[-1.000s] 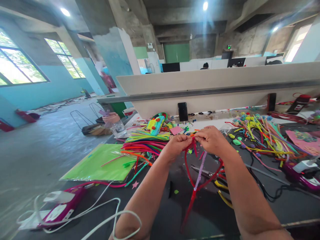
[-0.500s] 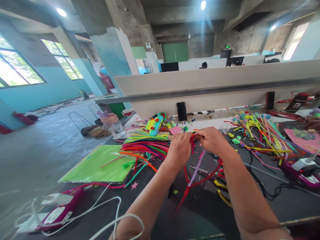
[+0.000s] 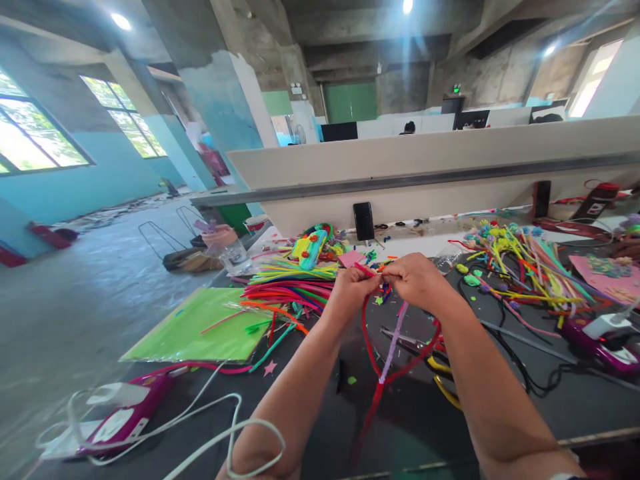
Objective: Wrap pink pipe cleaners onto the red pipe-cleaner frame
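Observation:
My left hand (image 3: 351, 291) is closed in a pinch on a red pipe cleaner (image 3: 369, 347), a short end of which sticks up above the fingers. Fingertips almost meeting it, my right hand (image 3: 419, 281) pinches close beside; the spot between them is partly hidden. Below hangs a loop of red pipe cleaners joined with a lilac pipe cleaner (image 3: 394, 343), running down to a red twisted tail (image 3: 373, 413). Behind the loop lie metal scissors (image 3: 406, 341); a yellow-and-black handle (image 3: 447, 391) shows near my right forearm.
Left of my hands lies a bundle of colourful pipe cleaners (image 3: 285, 293) by a green sheet pack (image 3: 195, 327). A purple power strip (image 3: 125, 417) with white cables is at front left. A black phone (image 3: 363, 221) leans on the divider. More pipe cleaners (image 3: 540, 267) are heaped right.
My left hand has turned and lowered slightly, its fingers now in a pinch, with a red end showing above them. The red and lilac loop hangs more openly and has shifted slightly right.

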A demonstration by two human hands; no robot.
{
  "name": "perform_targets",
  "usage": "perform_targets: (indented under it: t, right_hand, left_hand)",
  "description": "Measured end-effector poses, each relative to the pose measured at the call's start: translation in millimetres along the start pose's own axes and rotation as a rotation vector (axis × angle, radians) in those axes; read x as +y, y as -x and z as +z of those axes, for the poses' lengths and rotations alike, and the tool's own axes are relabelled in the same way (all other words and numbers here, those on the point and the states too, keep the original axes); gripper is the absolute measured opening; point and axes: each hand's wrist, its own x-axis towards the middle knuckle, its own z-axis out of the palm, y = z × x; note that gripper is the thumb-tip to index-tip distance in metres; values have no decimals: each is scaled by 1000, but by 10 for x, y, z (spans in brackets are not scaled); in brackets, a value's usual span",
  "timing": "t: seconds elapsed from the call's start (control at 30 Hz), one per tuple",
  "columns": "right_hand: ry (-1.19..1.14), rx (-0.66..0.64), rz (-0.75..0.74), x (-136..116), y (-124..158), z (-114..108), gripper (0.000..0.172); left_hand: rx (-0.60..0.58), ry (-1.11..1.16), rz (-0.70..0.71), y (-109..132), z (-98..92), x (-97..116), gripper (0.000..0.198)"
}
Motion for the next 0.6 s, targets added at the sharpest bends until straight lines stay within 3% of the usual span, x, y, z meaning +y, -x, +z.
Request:
perform_targets:
  t: [0.1, 0.17, 0.23, 0.3, 0.37, 0.47, 0.53, 0.6]
  right_hand:
    - [-4, 8, -74, -27, -5, -6, 24]
    - [9, 17, -78, -24, -2, -11, 25]
    - [39, 18, -53, -1, 2, -13, 26]
    - [55, 27, 7, 34, 9, -16, 26]
    - [55, 47, 93, 67, 18, -25, 25]
    - [68, 55, 196, 96, 30, -53, 26]
    - [82, 47, 228, 100, 32, -68, 26]
    - [83, 36, 236, 96, 29, -70, 25]
  left_hand:
    - [-174, 326, -187, -20, -32, -4, 30]
    - [-263, 456, -237, -37, -31, -33, 32]
    - [-287, 454, -237, -58, -21, -68, 33]
    - [-208, 277, -183, -74, -17, -90, 35]
    - [21, -24, -42, -73, -24, -91, 34]
    - [434, -479, 314, -27, -34, -78, 25]
    - [474, -679, 557, 23, -14, -81, 14]
    - [360, -804, 721, 64, 29, -106, 13]
